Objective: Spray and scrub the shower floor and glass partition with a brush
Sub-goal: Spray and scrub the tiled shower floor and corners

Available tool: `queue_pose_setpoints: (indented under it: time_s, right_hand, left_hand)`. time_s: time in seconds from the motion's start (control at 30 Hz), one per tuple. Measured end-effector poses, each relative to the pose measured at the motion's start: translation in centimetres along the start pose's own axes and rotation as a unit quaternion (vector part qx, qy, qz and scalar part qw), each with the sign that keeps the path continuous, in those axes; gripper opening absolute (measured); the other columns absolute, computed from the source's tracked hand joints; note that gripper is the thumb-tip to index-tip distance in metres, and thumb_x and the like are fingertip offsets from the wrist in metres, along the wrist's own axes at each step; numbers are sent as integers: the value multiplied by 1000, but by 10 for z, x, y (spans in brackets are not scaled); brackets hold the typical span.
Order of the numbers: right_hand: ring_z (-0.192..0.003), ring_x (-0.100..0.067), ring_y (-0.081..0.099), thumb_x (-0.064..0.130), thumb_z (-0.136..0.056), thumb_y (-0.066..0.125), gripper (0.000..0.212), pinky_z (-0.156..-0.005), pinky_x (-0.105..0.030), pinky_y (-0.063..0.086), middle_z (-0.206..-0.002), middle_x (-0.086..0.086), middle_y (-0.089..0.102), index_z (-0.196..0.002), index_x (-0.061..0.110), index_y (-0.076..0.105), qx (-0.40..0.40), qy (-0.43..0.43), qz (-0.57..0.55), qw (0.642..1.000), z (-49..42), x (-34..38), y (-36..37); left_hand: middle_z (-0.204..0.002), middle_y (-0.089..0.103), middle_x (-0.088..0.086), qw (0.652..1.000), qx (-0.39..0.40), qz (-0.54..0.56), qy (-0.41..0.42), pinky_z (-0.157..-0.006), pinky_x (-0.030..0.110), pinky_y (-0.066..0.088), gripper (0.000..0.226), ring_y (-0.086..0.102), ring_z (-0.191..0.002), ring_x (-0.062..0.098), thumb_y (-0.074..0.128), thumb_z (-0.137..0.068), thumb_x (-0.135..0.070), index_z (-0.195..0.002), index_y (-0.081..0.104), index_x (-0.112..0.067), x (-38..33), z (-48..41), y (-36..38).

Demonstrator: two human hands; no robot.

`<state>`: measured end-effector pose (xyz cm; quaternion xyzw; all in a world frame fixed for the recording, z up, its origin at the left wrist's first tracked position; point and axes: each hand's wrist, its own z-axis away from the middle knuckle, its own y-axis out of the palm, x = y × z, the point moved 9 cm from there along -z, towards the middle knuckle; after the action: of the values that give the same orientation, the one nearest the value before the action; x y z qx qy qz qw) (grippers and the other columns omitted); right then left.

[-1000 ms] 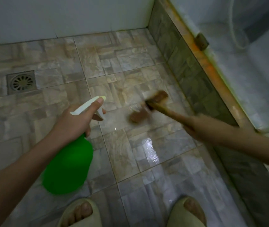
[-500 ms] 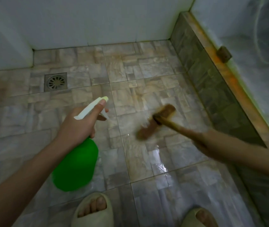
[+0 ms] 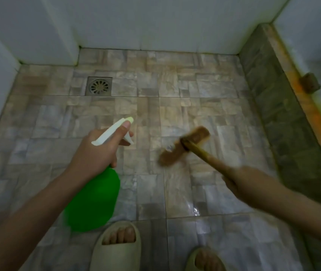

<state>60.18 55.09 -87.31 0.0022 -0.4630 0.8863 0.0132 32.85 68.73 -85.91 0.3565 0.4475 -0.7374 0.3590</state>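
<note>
The left hand (image 3: 97,153) grips the green spray bottle (image 3: 94,202), nozzle toward 1 o'clock. The right hand (image 3: 247,182), extended toward 10 o'clock, clasps the brush (image 3: 185,146), its blurred head down at the shower floor (image 3: 175,87).

The bulbous plastic spray bottle (image 3: 93,200) is bright green with a white top. The wooden long-handled brush (image 3: 185,146) is tan-brown. The tiled shower floor (image 3: 175,106) is mottled beige-grey blocks; at eleven o'clock, the square metal drain (image 3: 99,86) shows radial slots.

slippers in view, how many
2: left slipper at bottom centre, just below the green spray bottle; right slipper at bottom right, partly cut off by the frame edge.
</note>
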Motion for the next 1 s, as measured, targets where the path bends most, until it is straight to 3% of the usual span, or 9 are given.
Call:
queue_pose_setpoints:
  time_s: [0.1, 0.2, 0.33, 0.43, 0.53, 0.67, 0.77, 0.87, 1.0]
  right_hand:
    - [-68, -9, 57, 28, -103, 33, 69, -60, -21, 47, -74, 7, 48, -129, 51, -26, 30, 9, 26, 999, -6, 3, -6]
    - [-56, -13, 48, 20, -102, 36, 71, -51, -25, 42, -75, -3, 53, -145, 50, -11, -63, -47, -19, 997, -95, 29, -43]
    - [-53, -16, 47, 13, -101, 35, 66, -44, -26, 38, -87, -11, 57, -151, 43, 3, -90, -57, -15, 994, -161, 43, -78]
    - [-61, -17, 52, 17, -101, 37, 69, -50, -24, 41, -81, -5, 55, -150, 43, -3, -60, -19, -14, 998, -102, 25, -42]
    - [-54, -9, 45, 19, -101, 37, 74, -46, -19, 36, -70, 4, 46, -145, 43, -18, -4, -1, 6, 1000, -63, 32, -18]
    - [-55, -19, 51, 9, -98, 38, 82, -52, -34, 50, -71, -7, 54, -144, 52, -16, -106, -64, -19, 992, -156, 61, -74]
    - [-57, -20, 55, 7, -99, 36, 78, -52, -36, 53, -85, -13, 60, -146, 51, -7, -116, -83, -28, 989, -202, 64, -102]
    - [-62, -19, 56, 13, -100, 38, 70, -57, -32, 53, -81, -7, 57, -149, 45, -2, -79, -22, -29, 996, -144, 38, -68]
    - [-66, -18, 59, 20, -102, 36, 70, -60, -29, 53, -78, -3, 57, -146, 42, -14, -1, -2, 5, 1000, -84, 26, -31]
  left_hand:
    - [-86, 79, 3, 1000, -10, 21, -20, -64, 33, 52, 56, 60, -44, 17, 49, -74, -86, -90, 76, -40, 8, -3, -8]
    - [-84, 79, -2, 999, -33, 18, -18, -63, 31, 53, 67, 63, -48, 21, 46, -71, -86, -90, 78, -30, 7, -5, -12]
    - [-80, 78, -5, 999, -43, 27, -17, -65, 31, 52, 50, 65, -51, 23, 51, -77, -81, -87, 75, -38, 7, -11, -16]
    - [-90, 79, -4, 998, -50, 46, -9, -69, 36, 55, 43, 63, -49, 21, 46, -72, -84, -81, 69, -49, 3, -15, -24]
    - [-90, 79, -7, 997, -56, 47, -10, -69, 33, 55, 44, 58, -43, 14, 45, -74, -82, -84, 69, -47, 3, -15, -30]
    - [-91, 79, -10, 996, -70, 50, -10, -62, 32, 52, 40, 57, -42, 16, 50, -82, -76, -87, 71, -43, 3, -20, -34]
    - [-92, 79, -13, 996, -84, 42, -5, -59, 28, 50, 28, 57, -42, 16, 51, -92, -67, -85, 69, -47, 3, -25, -37]
    - [-92, 78, -14, 995, -88, 50, -6, -57, 28, 50, 33, 57, -42, 17, 50, -93, -68, -86, 72, -44, 4, -29, -40]
    - [-94, 79, -13, 995, -79, 64, -12, -57, 28, 48, 27, 55, -41, 17, 49, -97, -61, -85, 69, -48, 3, -34, -40]
